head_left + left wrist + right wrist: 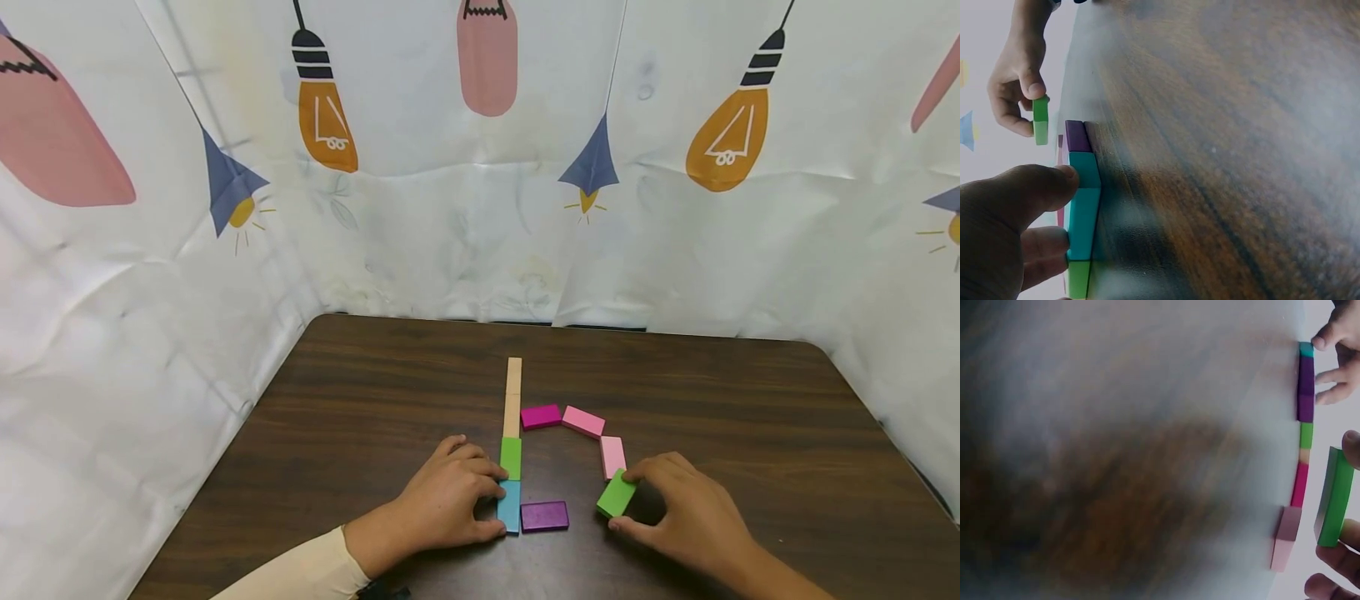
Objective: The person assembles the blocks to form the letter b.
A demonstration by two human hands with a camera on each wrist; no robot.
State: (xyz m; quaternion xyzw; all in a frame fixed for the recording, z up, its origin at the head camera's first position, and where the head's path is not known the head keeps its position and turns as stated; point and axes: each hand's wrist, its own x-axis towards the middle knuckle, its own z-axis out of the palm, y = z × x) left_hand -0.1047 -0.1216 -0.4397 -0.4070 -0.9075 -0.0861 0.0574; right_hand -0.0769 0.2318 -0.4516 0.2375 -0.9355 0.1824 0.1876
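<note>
In the head view my right hand [690, 508] pinches a bright green block [617, 493] between thumb and fingers. This block is tilted and raised over the table, close to the near end of a pale pink block [612, 457]. My left hand [453, 500] rests its thumb and fingertips along the left side of a blue block [509, 507]. That blue block is part of a straight row with another green block [511, 458] and wooden-coloured blocks [513, 396]. A purple block [545, 516] lies against the row's near right side.
From the row's right side, a magenta block [541, 417] and a second pink block [582, 421] curve round to the pale pink one. All lie on a dark wood-grain table [360, 383]. A white curtain [450, 242] with lamp prints hangs behind it.
</note>
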